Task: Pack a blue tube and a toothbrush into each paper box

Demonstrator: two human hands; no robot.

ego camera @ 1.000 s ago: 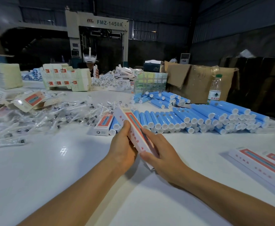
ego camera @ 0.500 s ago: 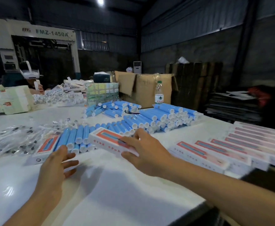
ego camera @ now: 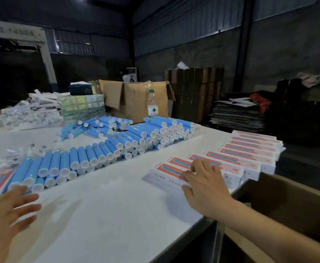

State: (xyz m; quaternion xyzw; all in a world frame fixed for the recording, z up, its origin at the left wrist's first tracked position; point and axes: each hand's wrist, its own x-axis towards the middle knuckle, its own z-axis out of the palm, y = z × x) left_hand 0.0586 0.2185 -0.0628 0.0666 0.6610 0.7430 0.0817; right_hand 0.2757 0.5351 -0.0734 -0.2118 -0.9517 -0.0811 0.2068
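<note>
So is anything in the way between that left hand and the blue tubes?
Nothing visible. The left hand is open over bare white table, and the nearest row of blue tubes lies right beyond its fingertips. The right hand rests on a box far aside.

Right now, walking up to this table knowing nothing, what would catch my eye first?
Most striking are the blue tubes with white caps, stacked in long rows across the middle of the white table. Next, the row of pink and white paper boxes along the table's right edge, where the right hand rests on the nearest box. The left hand hovers open at the lower left, near the closest tubes.
</note>
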